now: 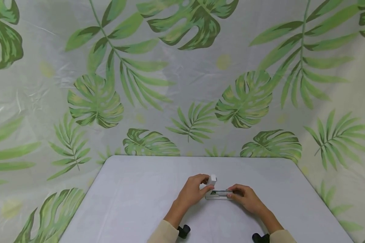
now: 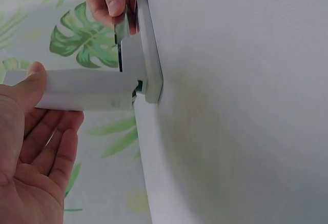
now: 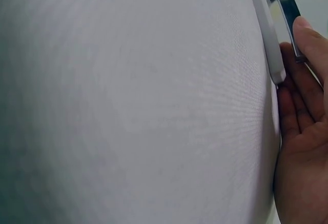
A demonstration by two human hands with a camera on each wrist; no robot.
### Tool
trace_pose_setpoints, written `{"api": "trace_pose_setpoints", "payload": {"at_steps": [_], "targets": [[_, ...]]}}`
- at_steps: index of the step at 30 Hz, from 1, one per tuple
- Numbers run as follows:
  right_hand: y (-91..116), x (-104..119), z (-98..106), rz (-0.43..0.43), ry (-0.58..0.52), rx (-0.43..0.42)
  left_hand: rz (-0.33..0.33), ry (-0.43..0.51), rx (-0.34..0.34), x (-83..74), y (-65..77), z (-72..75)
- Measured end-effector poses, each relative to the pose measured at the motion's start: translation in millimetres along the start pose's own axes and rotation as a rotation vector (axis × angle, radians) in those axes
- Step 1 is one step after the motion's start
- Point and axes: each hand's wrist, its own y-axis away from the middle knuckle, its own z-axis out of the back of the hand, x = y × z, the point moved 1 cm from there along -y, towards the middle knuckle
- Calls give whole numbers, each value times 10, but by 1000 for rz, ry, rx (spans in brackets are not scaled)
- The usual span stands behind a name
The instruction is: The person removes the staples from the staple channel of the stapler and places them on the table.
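An opened white stapler lies with its base along the table, its top arm swung upright. My left hand grips that raised top arm, thumb on one side and fingers on the other. Lower down, my right hand pinches the metal staple rail near its free end. The rail stands slightly above the white base, and the right fingers reach beside the base's end. In the left wrist view the arm meets the base at the hinge.
A white-covered table spreads around both hands. Behind it hangs a pale curtain printed with green leaves. Dark wrist cameras sit at the cuffs of the beige sleeves.
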Motion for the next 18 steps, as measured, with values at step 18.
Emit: {"api": "trace_pose_setpoints", "payload": {"at_steps": [18], "targets": [[1,-15,-29,-9,24,-13,124,151,41,202,155,167]]}}
